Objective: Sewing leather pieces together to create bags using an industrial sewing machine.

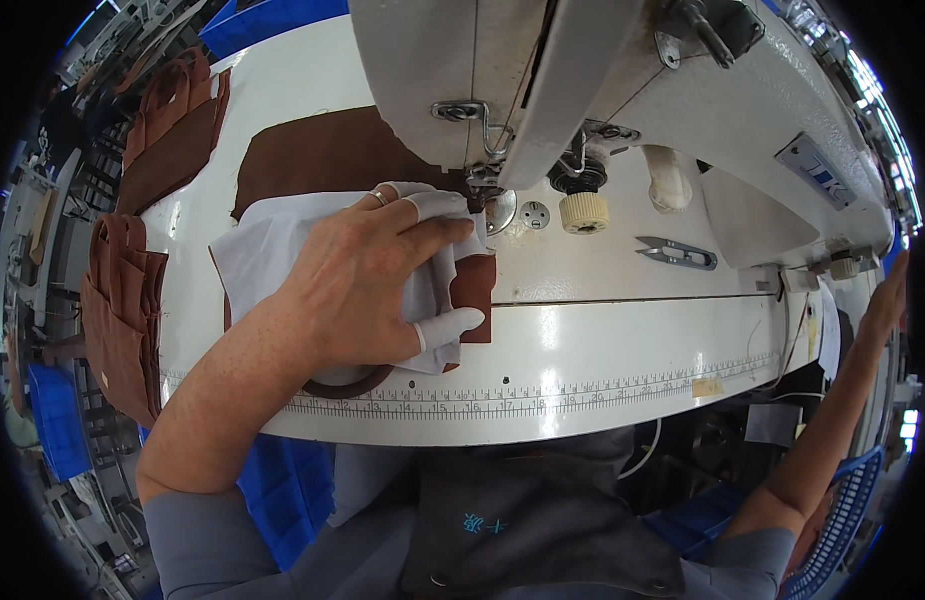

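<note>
My left hand (367, 265) presses on a piece of white lining cloth (267, 235) at the sewing machine's needle (477, 185). White finger cots cover some of its fingertips and its thumb. The fingers are stretched out, with the thumb apart from them. Brown fabric (474, 290) shows beneath the lining, and a larger brown piece (312, 150) lies behind it. A brown strap-like loop (350, 385) pokes out under my wrist. Far to the right, my right hand (885, 295) reaches up at the end of the machine; its fingers are too unclear to read.
Grey thread snips (675, 253) lie on the white machine table (602, 345), right of the needle. Brown sewn bags (122, 315) are stacked at the left edge, with more brown pieces (172, 140) behind. A blue basket (837, 520) stands low at right.
</note>
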`<state>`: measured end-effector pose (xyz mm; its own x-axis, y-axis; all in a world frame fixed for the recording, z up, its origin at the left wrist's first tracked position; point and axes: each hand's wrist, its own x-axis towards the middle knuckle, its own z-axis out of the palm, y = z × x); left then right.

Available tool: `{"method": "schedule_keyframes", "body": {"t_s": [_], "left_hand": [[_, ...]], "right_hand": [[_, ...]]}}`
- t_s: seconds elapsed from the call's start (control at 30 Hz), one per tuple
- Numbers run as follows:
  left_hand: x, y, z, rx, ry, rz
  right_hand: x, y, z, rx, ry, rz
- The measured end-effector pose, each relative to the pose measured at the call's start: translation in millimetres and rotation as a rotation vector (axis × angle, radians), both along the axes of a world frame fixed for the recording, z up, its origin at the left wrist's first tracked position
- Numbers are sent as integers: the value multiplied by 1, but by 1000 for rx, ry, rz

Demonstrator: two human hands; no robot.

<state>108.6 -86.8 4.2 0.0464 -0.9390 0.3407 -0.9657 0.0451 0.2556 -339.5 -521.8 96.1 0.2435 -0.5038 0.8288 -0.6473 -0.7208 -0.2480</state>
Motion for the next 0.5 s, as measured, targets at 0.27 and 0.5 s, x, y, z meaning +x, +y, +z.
{"method": "schedule_keyframes", "body": {"t_s": [0.27, 0.5], "left_hand": [[-6, 1, 1, 64, 45, 44], [-6, 3, 1, 89, 41, 72]], "right_hand": [[231, 241, -74, 81, 654, 968], [291, 252, -104, 59, 629, 979]]}}
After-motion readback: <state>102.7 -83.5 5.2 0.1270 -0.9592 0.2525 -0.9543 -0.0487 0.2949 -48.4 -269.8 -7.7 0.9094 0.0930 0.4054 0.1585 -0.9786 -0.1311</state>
